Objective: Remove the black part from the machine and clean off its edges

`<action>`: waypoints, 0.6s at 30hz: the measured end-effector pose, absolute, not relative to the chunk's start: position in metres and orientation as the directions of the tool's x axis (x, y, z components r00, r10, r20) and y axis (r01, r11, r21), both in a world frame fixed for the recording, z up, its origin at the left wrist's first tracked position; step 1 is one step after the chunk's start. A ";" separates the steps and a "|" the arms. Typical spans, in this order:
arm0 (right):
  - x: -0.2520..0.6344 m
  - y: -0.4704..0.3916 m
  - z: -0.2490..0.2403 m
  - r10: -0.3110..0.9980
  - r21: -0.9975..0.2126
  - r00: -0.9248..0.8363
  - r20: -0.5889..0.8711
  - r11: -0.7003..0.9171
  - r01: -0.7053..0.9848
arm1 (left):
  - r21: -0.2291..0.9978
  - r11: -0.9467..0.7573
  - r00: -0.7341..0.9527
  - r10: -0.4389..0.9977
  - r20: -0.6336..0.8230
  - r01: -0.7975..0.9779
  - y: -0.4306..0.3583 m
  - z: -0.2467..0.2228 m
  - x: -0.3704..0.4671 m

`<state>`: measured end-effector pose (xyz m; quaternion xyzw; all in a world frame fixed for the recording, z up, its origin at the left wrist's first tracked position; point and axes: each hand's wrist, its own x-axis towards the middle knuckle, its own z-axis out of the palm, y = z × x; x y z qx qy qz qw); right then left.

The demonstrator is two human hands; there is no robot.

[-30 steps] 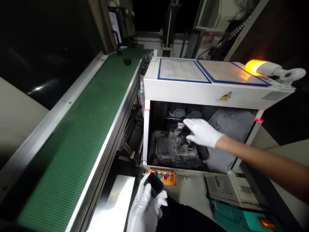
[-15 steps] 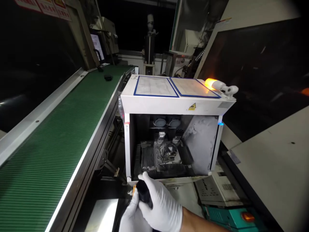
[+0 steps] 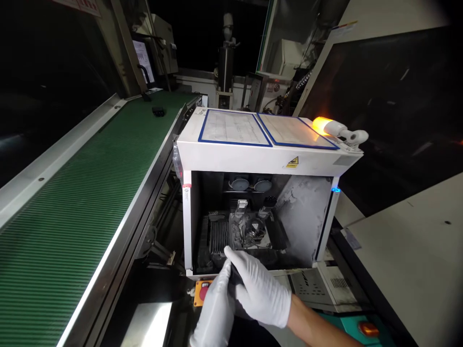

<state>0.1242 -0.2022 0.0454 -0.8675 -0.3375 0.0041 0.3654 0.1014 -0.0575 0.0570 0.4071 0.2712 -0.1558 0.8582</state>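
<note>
Both my hands wear white gloves and meet low in the view, just in front of the white box machine point(image 3: 253, 156). My left hand point(image 3: 214, 311) and my right hand point(image 3: 261, 291) together clasp a small black part point(image 3: 236, 278), mostly hidden between them. Behind the hands is the machine's open front chamber point(image 3: 249, 226), dusty grey inside, with a finned metal fixture and two round lenses at the top. An orange button panel point(image 3: 200, 292) shows just left of my left hand.
A long green conveyor belt point(image 3: 87, 197) runs along the left, with a small black part point(image 3: 158, 111) lying far up it. An amber warning lamp point(image 3: 327, 126) glows on the machine's right top corner. A beige cabinet point(image 3: 415, 241) stands at the right; a teal unit point(image 3: 361, 330) sits below.
My right hand left the machine chamber and came down to join the left hand on the black part. The view pulled back and the side light turned from red to blue.
</note>
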 end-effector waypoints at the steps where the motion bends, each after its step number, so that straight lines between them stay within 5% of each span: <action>1: 0.127 -0.206 0.047 0.610 -0.641 0.761 0.223 -0.496 0.585 | 0.673 0.551 0.825 -0.054 -0.562 0.494 -0.056 0.058 0.103; 5: 0.131 -0.214 0.051 0.641 -0.737 0.747 0.176 -0.417 0.532 | 0.865 0.356 0.930 -0.033 -0.367 0.354 -0.060 0.052 0.108; 9: 0.133 -0.205 0.049 0.391 -0.931 0.916 -0.092 -0.359 0.060 | 0.941 0.240 0.947 0.154 -0.281 0.240 -0.076 0.031 0.112; 13: 0.142 -0.198 0.044 0.290 -0.941 0.917 -0.274 -0.278 -0.193 | 0.991 -0.031 0.951 0.288 -0.117 0.131 -0.083 0.010 0.117; 18: 0.159 -0.201 0.048 0.302 -0.874 0.854 -0.424 -0.384 -0.298 | 0.987 -0.070 0.934 0.339 -0.110 0.141 -0.085 0.010 0.128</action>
